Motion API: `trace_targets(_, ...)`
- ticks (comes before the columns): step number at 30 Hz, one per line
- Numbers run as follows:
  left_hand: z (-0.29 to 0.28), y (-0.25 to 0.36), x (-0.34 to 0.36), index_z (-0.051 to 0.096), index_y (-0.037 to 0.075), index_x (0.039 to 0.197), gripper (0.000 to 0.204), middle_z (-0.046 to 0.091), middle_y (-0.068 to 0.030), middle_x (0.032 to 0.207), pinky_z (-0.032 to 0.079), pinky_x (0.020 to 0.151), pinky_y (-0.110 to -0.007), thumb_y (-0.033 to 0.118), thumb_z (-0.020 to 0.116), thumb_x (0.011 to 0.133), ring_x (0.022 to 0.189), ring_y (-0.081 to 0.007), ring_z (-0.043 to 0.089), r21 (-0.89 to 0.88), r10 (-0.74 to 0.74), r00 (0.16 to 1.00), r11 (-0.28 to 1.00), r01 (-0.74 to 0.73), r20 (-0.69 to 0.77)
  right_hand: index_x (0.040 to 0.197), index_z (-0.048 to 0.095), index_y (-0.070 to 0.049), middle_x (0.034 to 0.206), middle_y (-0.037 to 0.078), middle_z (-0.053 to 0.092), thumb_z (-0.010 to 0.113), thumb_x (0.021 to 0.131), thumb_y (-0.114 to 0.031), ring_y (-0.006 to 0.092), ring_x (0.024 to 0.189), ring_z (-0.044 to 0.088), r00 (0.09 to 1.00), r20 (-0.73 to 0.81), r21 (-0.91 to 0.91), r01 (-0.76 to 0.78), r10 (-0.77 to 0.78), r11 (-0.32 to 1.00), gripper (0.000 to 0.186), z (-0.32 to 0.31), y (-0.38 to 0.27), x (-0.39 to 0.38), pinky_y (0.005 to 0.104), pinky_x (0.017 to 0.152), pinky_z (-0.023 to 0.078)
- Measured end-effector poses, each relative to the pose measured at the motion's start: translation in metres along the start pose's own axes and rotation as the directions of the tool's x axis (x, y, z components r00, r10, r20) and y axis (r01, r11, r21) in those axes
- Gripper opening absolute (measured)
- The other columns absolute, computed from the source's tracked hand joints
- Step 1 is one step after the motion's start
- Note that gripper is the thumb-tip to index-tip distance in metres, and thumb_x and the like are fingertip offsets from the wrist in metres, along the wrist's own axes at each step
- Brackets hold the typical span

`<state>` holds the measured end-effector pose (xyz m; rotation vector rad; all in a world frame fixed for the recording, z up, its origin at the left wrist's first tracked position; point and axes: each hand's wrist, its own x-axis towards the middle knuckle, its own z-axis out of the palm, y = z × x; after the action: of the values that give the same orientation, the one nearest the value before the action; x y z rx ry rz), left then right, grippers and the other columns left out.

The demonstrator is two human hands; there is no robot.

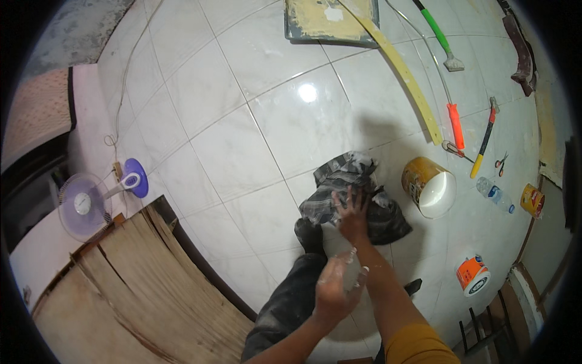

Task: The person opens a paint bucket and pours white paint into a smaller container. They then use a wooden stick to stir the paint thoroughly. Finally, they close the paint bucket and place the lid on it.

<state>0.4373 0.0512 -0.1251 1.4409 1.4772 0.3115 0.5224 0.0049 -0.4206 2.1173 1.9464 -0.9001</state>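
Note:
My right hand point(352, 213) presses down with spread fingers on a dark grey plaid cloth point(345, 176), which lies bunched on the tiles beside my foot. More dark folds of it show to the right of the wrist. Closer to me, my left hand point(337, 284) is curled around a flat grey piece point(351, 273), mostly hidden by the fingers; its kind cannot be made out. White smears mark that hand's fingertips. A yellow-brown and white bucket point(418, 182) stands just right of the cloth.
Beyond lie a putty-smeared tray point(330, 33), a long yellow strip point(406, 76), a green-handled scraper point(438, 33), an orange-handled tool point(455, 124), a hammer point(485, 142), scissors point(501, 164) and a water bottle point(494, 194). An orange-white tub point(473, 276) is right; a purple fan point(85, 206) stands left.

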Motion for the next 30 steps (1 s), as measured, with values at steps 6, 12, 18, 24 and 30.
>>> trace_targets(6, -0.025, 0.004, 0.010, 0.057, -0.006, 0.133, 0.047, 0.062, -0.0259, 0.127, 0.057, 0.092, -0.042, 0.013, 0.075, 0.093, 0.111, -0.0349, 0.068, -0.023, -0.101, 0.990, 0.995, 0.099, -0.096, 0.166, 0.027, -0.039, 0.176, 0.017, 0.007, 0.074, 0.088, -0.040, 0.0507, 0.158, 0.008, 0.977, -0.114, -0.034, 0.180, -0.183, 0.983, 0.091, -0.061, -0.110, 0.165, 0.0769, 0.120, 0.010)
trace_targets(12, -0.057, -0.031, 0.042, 0.049, -0.012, 0.137, 0.057, 0.060, -0.0288, 0.132, 0.057, 0.094, -0.042, 0.013, 0.074, 0.093, 0.117, -0.0352, 0.066, 0.074, 0.117, 0.935, 0.992, -0.098, -0.334, 0.164, 0.030, -0.044, 0.177, 0.009, 0.003, 0.067, 0.092, -0.057, 0.0469, 0.160, -0.001, 0.941, -0.261, -0.164, 0.175, -0.213, 0.971, 0.082, -0.132, -0.148, 0.371, 0.0763, 0.120, 0.010)
trace_targets(18, -0.082, -0.040, 0.042, 0.047, -0.006, 0.140, 0.062, 0.057, -0.0268, 0.134, 0.056, 0.095, -0.042, 0.009, 0.078, 0.088, 0.113, -0.0359, 0.065, 0.084, 0.040, 0.965, 0.996, -0.019, -0.258, 0.165, 0.027, -0.041, 0.177, 0.013, 0.006, 0.062, 0.093, -0.065, 0.0514, 0.157, 0.015, 0.929, -0.369, -0.129, -0.044, -0.007, 0.991, 0.084, -0.171, -0.106, 0.392, 0.0764, 0.117, 0.024)
trace_targets(24, -0.085, -0.030, 0.042, 0.045, -0.003, 0.143, 0.061, 0.051, -0.0281, 0.143, 0.050, 0.105, -0.047, 0.011, 0.074, 0.091, 0.132, -0.0422, 0.054, -0.074, -0.085, 0.941, 0.995, 0.064, -0.327, 0.163, 0.033, -0.039, 0.173, 0.022, 0.014, 0.082, 0.076, -0.052, 0.0549, 0.155, 0.015, 0.944, -0.170, -0.194, 0.250, -0.283, 0.949, 0.101, -0.111, -0.094, 0.208, 0.0798, 0.113, 0.027)
trace_targets(30, -0.090, -0.039, 0.052, 0.041, -0.006, 0.147, 0.062, 0.044, -0.0309, 0.150, 0.031, 0.120, -0.056, 0.017, 0.067, 0.096, 0.144, -0.0492, 0.040, -0.099, -0.076, 0.864, 0.995, 0.030, -0.497, 0.153, 0.053, -0.039, 0.174, 0.014, 0.019, 0.077, 0.079, -0.024, 0.0480, 0.159, 0.013, 0.805, -0.102, -0.099, 0.577, -0.585, 0.811, 0.079, -0.084, -0.211, 0.269, 0.0789, 0.119, 0.017)
